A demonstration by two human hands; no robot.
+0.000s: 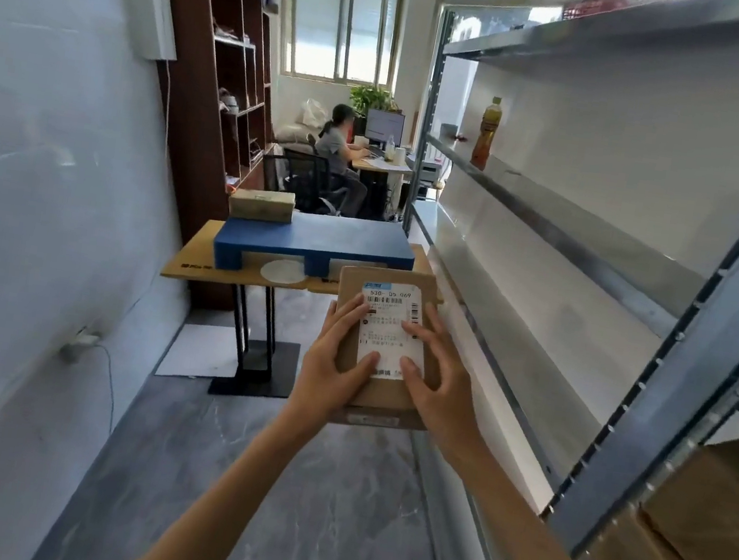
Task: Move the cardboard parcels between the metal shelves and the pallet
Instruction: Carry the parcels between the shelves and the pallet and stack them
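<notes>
Metal shelves (556, 220) run along the right. Blue pallet (316, 237) ahead on a table (200, 251), far parcel (262, 204) on its left end. Labelled parcel (384, 343) held in mid-air, short of the pallet. Left hand (337, 360) and right hand (433, 383) clasp its sides, fingers spread over the label.

1. The table (193, 250) carries a blue pallet (317, 234); a parcel (262, 204) lies on the pallet's far left corner.
2. The metal shelves (556, 220): a bottle (486, 132) stands near a middle shelf's front edge; cardboard boxes (678, 537) sit lower down.
</notes>
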